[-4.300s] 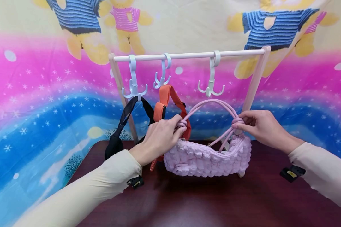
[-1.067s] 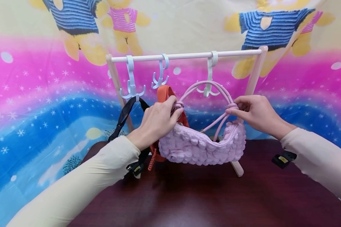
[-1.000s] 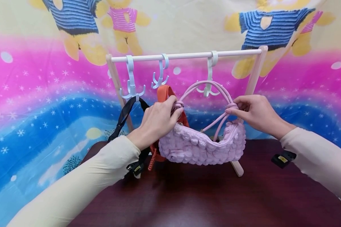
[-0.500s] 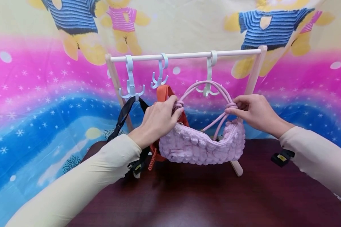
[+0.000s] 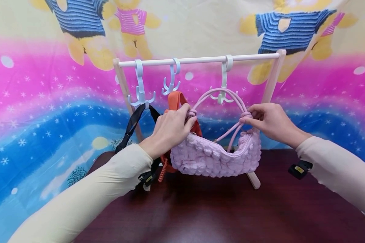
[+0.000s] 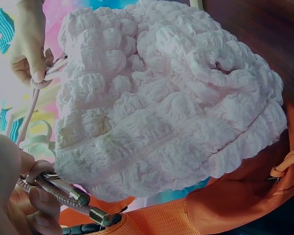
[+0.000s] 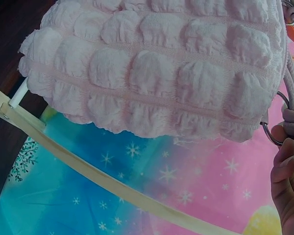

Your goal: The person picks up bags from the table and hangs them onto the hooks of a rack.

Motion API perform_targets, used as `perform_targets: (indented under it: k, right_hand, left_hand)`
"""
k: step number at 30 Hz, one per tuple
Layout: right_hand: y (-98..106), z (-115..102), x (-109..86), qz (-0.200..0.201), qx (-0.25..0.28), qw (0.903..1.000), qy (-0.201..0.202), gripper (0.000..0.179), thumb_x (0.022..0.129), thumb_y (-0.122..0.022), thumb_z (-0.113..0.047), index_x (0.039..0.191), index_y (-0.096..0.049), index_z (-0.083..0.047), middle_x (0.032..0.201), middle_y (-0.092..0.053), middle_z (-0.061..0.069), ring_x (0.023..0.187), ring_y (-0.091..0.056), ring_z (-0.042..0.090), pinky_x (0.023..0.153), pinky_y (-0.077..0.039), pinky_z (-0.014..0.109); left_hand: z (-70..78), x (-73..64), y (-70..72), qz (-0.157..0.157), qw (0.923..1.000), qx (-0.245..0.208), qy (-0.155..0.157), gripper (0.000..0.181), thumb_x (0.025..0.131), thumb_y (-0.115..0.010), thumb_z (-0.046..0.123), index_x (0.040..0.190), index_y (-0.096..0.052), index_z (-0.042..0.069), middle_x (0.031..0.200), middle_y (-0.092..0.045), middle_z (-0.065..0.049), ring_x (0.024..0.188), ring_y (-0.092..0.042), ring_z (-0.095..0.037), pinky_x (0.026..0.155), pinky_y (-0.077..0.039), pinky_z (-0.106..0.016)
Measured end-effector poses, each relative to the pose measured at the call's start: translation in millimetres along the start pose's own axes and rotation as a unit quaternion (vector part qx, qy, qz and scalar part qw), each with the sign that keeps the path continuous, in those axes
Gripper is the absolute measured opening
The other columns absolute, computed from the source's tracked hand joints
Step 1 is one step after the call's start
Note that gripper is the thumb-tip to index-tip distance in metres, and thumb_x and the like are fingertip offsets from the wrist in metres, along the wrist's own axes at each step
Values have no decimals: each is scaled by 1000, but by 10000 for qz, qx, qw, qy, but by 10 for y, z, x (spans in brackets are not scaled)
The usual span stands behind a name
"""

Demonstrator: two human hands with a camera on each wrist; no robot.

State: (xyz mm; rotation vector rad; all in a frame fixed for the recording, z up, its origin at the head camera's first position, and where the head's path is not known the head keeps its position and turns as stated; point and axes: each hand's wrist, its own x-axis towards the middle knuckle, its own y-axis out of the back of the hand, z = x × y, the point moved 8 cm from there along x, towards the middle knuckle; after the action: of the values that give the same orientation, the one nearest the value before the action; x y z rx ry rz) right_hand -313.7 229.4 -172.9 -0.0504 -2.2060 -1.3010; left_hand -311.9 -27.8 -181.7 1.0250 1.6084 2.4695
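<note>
A puffy pink handbag [image 5: 216,157] hangs in the air between my hands, level with the lower part of the rack. Its doubled cord handle [image 5: 207,96] arches up in front of the right pale hook [image 5: 223,79]; whether they touch I cannot tell. My left hand [image 5: 170,130] pinches the knot at the handle's left end. At the right-end knot [image 5: 246,114], my right hand [image 5: 272,121] pinches the cord between thumb and fingers. In the left wrist view, metal-tipped cord ends [image 6: 95,213] stick out beside the left fingers. The right wrist view shows the bag's quilted side [image 7: 152,73].
A wooden rack [image 5: 197,60] stands on the dark red table [image 5: 207,209]. Two more multi-prong hooks, a left one [image 5: 141,84] and a middle one [image 5: 171,79], hang from its bar. A black strap [image 5: 134,121] hangs on the left hook. An orange bag [image 5: 175,99] is behind my left hand.
Compared with the oldest frame, both hands and the pink handbag are higher, with the handle now overlapping the right hook. Over the last half second the right hand shifts slightly left and the handle top dips.
</note>
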Motion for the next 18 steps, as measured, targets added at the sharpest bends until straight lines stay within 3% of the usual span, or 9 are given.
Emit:
perform_targets:
  k: [18]
  right_hand:
    - [-50,-29,-55,6,-53,9995,299,19,89,-79,-26,100,-77,-11,79,-70,3,69,-62,11,59,-51,22]
  left_hand:
    - [-16,-17,-39,-56,10000,25,39,23,103,-56,39,112,-55,17,68,-55,-1,51,-53,-15,48,-43,-30]
